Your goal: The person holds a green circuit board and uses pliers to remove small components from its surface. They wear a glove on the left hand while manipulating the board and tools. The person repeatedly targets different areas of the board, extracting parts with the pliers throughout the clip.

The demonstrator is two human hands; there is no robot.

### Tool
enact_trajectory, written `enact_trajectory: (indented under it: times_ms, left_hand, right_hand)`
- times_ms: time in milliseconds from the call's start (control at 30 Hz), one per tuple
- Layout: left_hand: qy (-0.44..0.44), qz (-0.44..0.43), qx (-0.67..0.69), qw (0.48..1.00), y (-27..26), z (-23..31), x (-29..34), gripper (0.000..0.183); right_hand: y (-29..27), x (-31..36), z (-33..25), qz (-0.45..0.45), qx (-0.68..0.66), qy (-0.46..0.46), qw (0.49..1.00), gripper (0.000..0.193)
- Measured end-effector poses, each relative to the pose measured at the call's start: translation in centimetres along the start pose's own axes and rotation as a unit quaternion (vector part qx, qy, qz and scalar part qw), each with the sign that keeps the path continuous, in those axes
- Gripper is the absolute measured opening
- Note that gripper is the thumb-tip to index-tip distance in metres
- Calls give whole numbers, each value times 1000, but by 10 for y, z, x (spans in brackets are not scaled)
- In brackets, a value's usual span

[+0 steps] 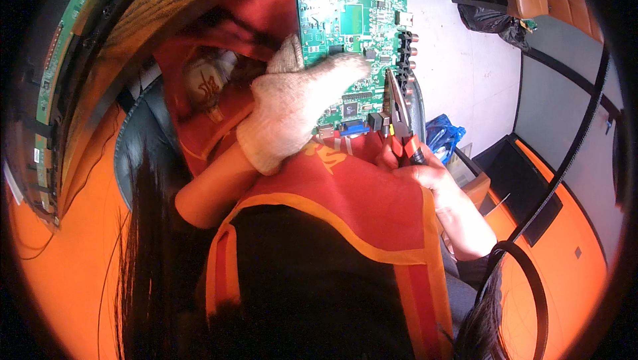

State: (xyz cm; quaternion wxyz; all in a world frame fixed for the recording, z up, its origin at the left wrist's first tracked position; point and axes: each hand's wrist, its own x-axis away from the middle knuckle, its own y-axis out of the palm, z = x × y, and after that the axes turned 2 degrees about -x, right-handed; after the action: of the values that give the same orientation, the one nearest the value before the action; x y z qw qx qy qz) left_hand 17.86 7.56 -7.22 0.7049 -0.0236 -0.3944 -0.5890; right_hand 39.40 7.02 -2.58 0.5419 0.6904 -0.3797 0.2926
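My left hand (pixel 292 104), in a pale knitted glove, is closed on the left part of a green circuit board (pixel 384 21), its thumb lying across the board's face. The board is held up above my lap, over my red apron (pixel 359 187). My bare right hand (pixel 422 170) grips a pair of long-nosed pliers (pixel 401 124) with red and black handles. The jaws point up and lie over the board's right side, beside a row of black jacks (pixel 404 51). Whether they pinch a part cannot be made out. A blue connector (pixel 354 128) sits on the board's near edge.
A wooden edge (pixel 133 21) with a long green circuit strip (pixel 56 67) rises at the left. Close by is a black chair (pixel 143 144). On the right are a blue plastic bag (pixel 444 135), a black bag (pixel 488 19) and a dark flat panel (pixel 522 180).
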Motion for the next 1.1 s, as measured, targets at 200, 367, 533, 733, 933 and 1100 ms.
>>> enact_trajectory:
  times_ms: [200,367,533,733,933,1100]
  left_hand:
    - [4,73,-121,990,5,1,-9,24]
    - [-35,16,13,999,-1,2,-22,20]
    - [-70,27,116,990,-3,2,-17,20]
    - [-65,2,148,987,-2,8,-17,22]
    - [-69,-3,99,993,7,6,-19,25]
    - [-30,-48,-3,998,16,3,-38,30]
  right_hand:
    - [6,4,-29,157,328,31,931,16]
    - [10,24,-56,201,637,-88,739,15]
    - [-4,26,-69,247,647,-153,705,18]
    - [-18,27,-75,262,451,-124,844,24]
    - [-27,26,-73,251,350,-83,898,29]
    - [-36,23,-73,168,275,-65,944,36]
